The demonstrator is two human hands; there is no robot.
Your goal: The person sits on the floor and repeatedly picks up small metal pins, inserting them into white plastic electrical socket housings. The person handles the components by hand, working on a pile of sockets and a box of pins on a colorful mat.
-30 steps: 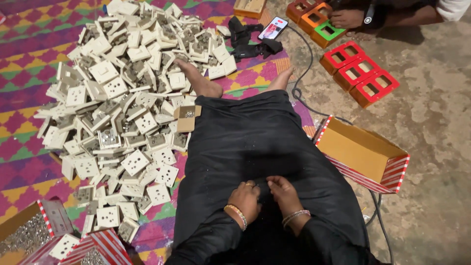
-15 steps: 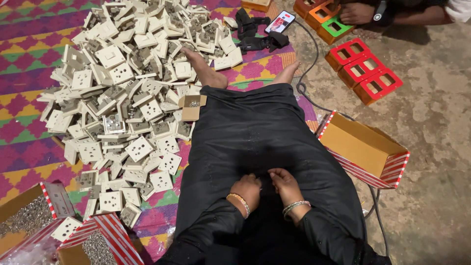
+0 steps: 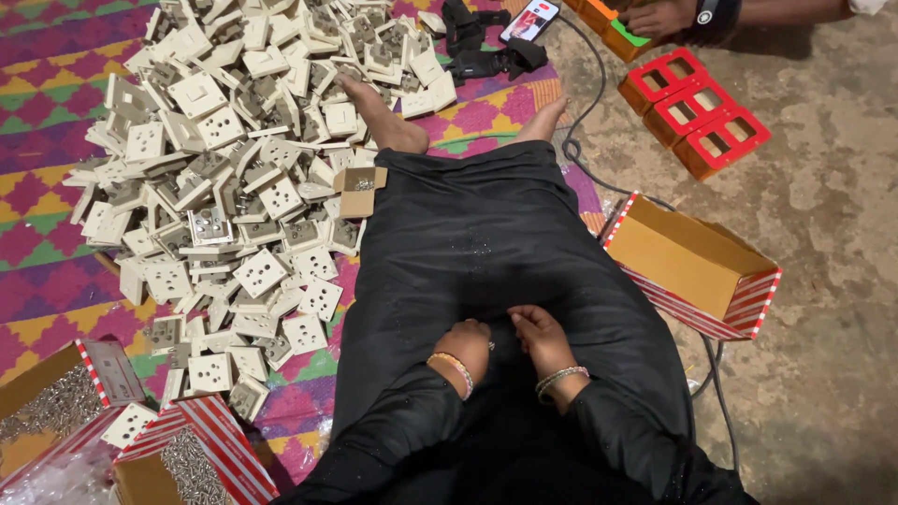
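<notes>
Nearest to you, both hands sit together in your lap on the black cloth (image 3: 505, 243) of your garment; your left hand (image 3: 465, 344) is curled with its fingers tucked in, your right hand (image 3: 541, 339) lies just beside it with the fingers bent down towards the same spot; the fingertips of the two nearly meet (whatever small thing lies between them is hidden, so you cannot tell if either hand pinches anything). A bangle shows on each wrist.

At your lower left stand two striped cardboard boxes, the screw box (image 3: 187, 458) by your knee and a second box of screws (image 3: 51, 402) further left, both holding small metal screws; a few white plates lie between them.

To your right, just beside your leg, an open empty box (image 3: 687, 266) with red-striped sides rests on the bare floor (image 3: 832, 215); a dark cable runs past it.

Left of your legs spreads the big pile of white socket plates (image 3: 243, 168) on the patterned mat (image 3: 47, 84), reaching up to your bare feet; a small brown carton (image 3: 358, 187) sits at its edge by your left shin.

Further off lie a phone (image 3: 529, 21), three red sockets (image 3: 697, 112), and another person's hand (image 3: 659, 17) at the top edge.
</notes>
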